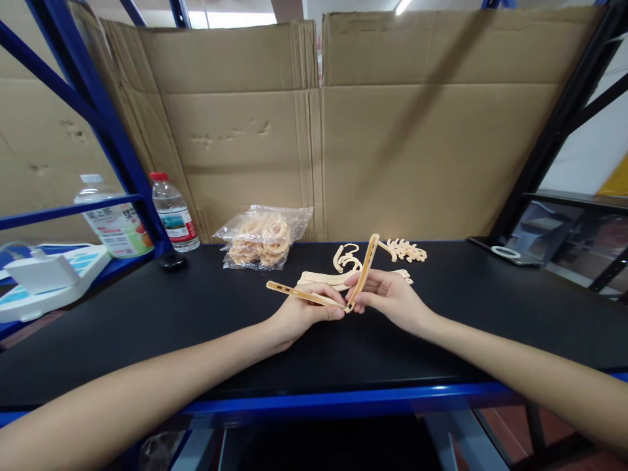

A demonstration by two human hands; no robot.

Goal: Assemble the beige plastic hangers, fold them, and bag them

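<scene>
My left hand (299, 315) pinches a flat beige plastic strip (294, 292) that points left and a little up. My right hand (387, 294) grips a second beige strip (367, 266) that stands tilted upward. The two strips meet at their lower ends between my fingertips, above the black tabletop (196, 314). Just behind my hands lie more beige strips (324, 279), a hook-shaped piece (346, 256) and a toothed comb-like piece (407, 249).
A clear bag of beige rings (262, 239) rests at the back centre. A red-capped water bottle (173, 212), a drink bottle (112, 222) and a small black object (171, 261) stand at the left. Cardboard sheets (392, 131) wall the back. A phone with a white ring (505, 252) lies far right.
</scene>
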